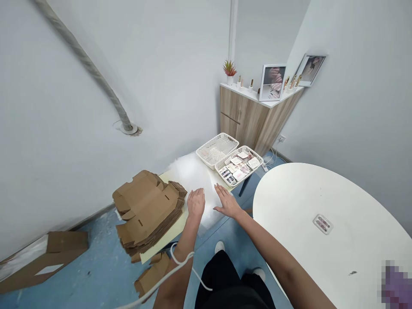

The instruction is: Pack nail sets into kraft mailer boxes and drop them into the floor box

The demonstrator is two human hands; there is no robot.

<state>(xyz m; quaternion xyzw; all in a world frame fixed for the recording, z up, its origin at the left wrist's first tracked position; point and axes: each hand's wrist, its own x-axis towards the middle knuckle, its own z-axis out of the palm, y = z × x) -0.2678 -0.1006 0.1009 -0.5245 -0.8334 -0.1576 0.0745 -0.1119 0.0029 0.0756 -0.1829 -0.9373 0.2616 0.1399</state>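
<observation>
My left hand (195, 204) lies palm down on a white, fluffy translucent sheet (193, 176), holding nothing. My right hand (228, 202) rests with spread fingers at the sheet's right edge, also holding nothing. The sheet covers much of a pale yellow table (164, 240). Left of my left hand stands a stack of flattened brown cardboard box blanks (148, 210), not touching it. Beyond my right hand are a white plastic basket (216, 148) holding clear packaging and a second white basket (238, 166) full of small printed cards and packets.
A white oval table (322, 223) with a small packet (322, 224) sits to my right. Brown cardboard lies on the floor (48, 257) and by the table edge (152, 272). A wooden cabinet (247, 116) with ornaments and framed pictures stands behind. A white cable crosses my left forearm.
</observation>
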